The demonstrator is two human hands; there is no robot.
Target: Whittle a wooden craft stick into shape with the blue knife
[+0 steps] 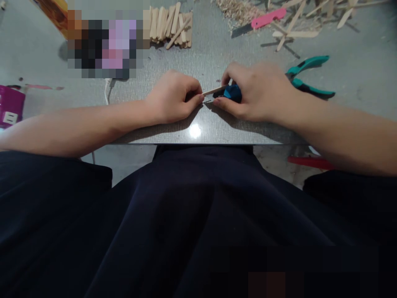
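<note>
My left hand (pixel 175 97) is closed, pinching one end of a thin wooden craft stick (pixel 214 90) between thumb and fingertips. The stick slants up to the right, just above the tabletop. Wrapped in the fingers of my right hand (pixel 254 91) is a blue and black cutter (pixel 233 93). Its dark front end points left and lies against or close beside the stick. I cannot make out its blade, and my palm hides the rear of it. Both hands are near the front edge of the grey table (pixel 139 134).
Green-handled pliers (pixel 310 76) lie beyond my right wrist. Further back are a pink-handled knife (pixel 268 18), wood shavings (pixel 235 10) and crossed-stick pieces (pixel 290 33). A pile of craft sticks (pixel 170 25) lies at the back, left of centre. A white cable (pixel 107 89) and a purple box (pixel 11 105) are at left.
</note>
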